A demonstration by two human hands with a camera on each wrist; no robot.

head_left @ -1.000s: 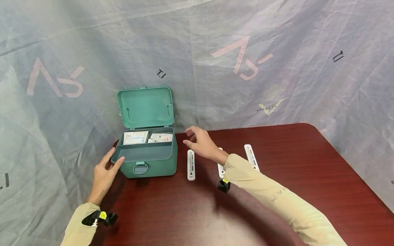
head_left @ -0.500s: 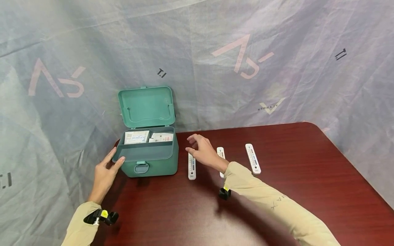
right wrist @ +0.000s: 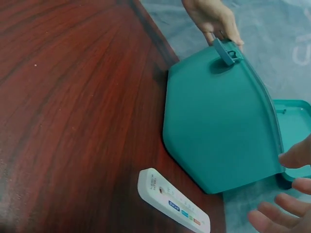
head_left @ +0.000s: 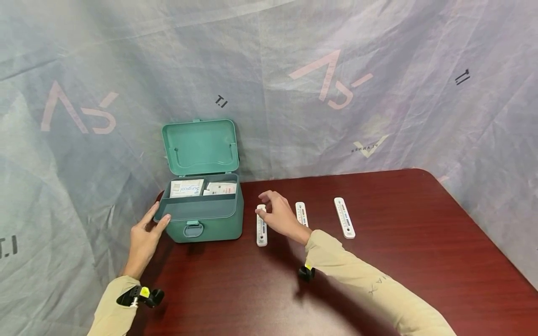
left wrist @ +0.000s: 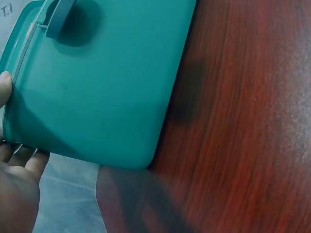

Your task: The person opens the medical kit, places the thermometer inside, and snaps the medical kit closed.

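Observation:
A green first-aid box (head_left: 206, 227) stands with its lid raised at the table's left. My left hand (head_left: 142, 240) rests at its front left corner, thumb on the front rim and fingers along the left side. Over the nearest white thermometer (head_left: 261, 235) hovers my right hand (head_left: 280, 217), fingers loosely bent and apart, holding nothing. That thermometer's scale and coloured labels show in the right wrist view, lying beside the box below the right fingers (right wrist: 286, 204). Two more white thermometers lie to the right, a middle one (head_left: 300, 211) partly behind the hand and a far one (head_left: 344, 218).
A white packet marked Surgical (head_left: 186, 187) and another white packet (head_left: 220, 188) sit in the box's rear compartments. The dark red table (head_left: 235, 289) bears everything. A grey printed cloth (head_left: 269, 93) hangs behind and at the sides. Small cameras are strapped to both wrists.
My right hand has lowered and come slightly nearer, from beside the box to over the nearest thermometer. The middle thermometer is less hidden by the right arm. My left hand stays on the box.

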